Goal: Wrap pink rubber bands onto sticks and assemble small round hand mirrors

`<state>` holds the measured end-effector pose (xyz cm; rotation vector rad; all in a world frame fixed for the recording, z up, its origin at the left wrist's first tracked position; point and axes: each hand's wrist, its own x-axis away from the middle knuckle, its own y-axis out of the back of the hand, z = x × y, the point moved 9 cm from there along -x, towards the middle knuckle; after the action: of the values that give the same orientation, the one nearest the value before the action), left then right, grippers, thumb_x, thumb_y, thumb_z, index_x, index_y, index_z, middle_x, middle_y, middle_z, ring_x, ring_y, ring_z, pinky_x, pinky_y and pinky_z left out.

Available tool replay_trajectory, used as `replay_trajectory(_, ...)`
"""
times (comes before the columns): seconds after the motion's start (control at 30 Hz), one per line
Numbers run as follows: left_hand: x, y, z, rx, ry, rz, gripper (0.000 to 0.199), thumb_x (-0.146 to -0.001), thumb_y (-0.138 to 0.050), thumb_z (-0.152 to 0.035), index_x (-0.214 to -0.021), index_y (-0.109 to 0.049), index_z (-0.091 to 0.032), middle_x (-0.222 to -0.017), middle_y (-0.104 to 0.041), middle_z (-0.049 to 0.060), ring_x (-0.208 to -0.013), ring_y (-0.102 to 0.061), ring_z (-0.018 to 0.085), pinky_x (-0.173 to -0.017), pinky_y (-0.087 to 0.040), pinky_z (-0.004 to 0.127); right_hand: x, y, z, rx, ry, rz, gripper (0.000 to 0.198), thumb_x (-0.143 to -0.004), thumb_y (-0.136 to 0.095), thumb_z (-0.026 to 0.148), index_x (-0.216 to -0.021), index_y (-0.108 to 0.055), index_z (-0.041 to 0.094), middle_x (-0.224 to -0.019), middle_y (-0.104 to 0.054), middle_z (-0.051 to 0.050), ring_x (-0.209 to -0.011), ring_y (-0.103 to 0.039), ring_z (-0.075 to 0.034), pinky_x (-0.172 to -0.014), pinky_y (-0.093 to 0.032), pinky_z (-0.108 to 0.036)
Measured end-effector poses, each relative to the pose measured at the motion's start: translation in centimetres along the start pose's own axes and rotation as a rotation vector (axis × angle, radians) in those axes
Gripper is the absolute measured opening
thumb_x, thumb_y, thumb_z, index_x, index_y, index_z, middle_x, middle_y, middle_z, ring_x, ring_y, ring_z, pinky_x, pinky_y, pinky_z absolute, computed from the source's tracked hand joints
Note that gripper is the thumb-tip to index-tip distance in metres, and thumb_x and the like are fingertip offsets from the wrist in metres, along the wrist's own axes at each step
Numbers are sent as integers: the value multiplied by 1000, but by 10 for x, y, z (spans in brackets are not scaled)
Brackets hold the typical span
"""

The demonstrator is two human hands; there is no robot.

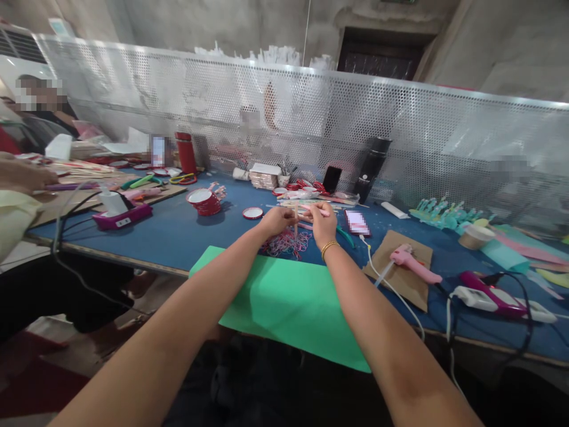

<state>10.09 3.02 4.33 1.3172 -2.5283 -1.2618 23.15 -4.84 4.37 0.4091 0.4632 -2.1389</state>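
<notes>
My left hand (281, 220) is closed in a pinch at the front of the blue table, touching a thin pale strip (296, 212) that stands upright between my hands. My right hand (324, 222), with a gold bracelet at the wrist, is closed around a slim pink stick (320, 212); its exact kind is too small to tell. The two hands nearly meet. Just below them lies a tangled heap of pink, red and blue cords (288, 243). A green sheet (284, 290) hangs over the table edge beneath my forearms.
Scissors or pliers with teal handles (345, 237) and a lit phone (357, 222) lie right of my hands. Farther right is a pink glue gun (413, 265) on cardboard (391, 249). A red-rimmed tub (204, 201) stands left. A co-worker's hand (26, 175) shows at far left.
</notes>
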Motion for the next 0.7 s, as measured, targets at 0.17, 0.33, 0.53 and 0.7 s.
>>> replay_trajectory(0.17, 1, 1, -1, -13, 2, -3, 34, -74, -63, -46, -74, -71, -12, -61, -58, -1, -57, -44, 10, -55, -31, 24, 1, -4, 3, -24, 9, 31, 16, -75, -57, 38, -78, -57, 23, -64, -65, 5, -63, -65, -15, -68, -55, -29)
replay_trajectory(0.33, 1, 0, -5, -24, -21, 0, 34, -74, -64, -46, -67, -68, -13, -58, -56, -1, -56, -42, 10, -55, -30, 24, 2, -9, 2, -4, 16, 65, 15, -76, -57, 38, -80, -58, 23, -62, -64, 5, -63, -65, -15, -71, -54, -30)
replay_trajectory(0.53, -1, -1, -2, -42, -18, -10, 31, -75, -62, -43, -70, -68, -12, -61, -56, -1, -58, -42, 10, -56, -30, 24, 4, -7, 6, -35, -6, 59, 14, -76, -58, 36, -78, -58, 22, -61, -64, 5, -60, -64, -15, -68, -55, -30)
replay_trajectory(0.7, -1, -2, -1, -49, -33, -4, 32, -75, -60, -43, -73, -69, -12, -63, -60, 0, -59, -45, 11, -56, -31, 24, 4, -8, 7, -63, -16, 63, 15, -74, -58, 36, -76, -57, 22, -60, -63, 4, -58, -64, -15, -64, -55, -30)
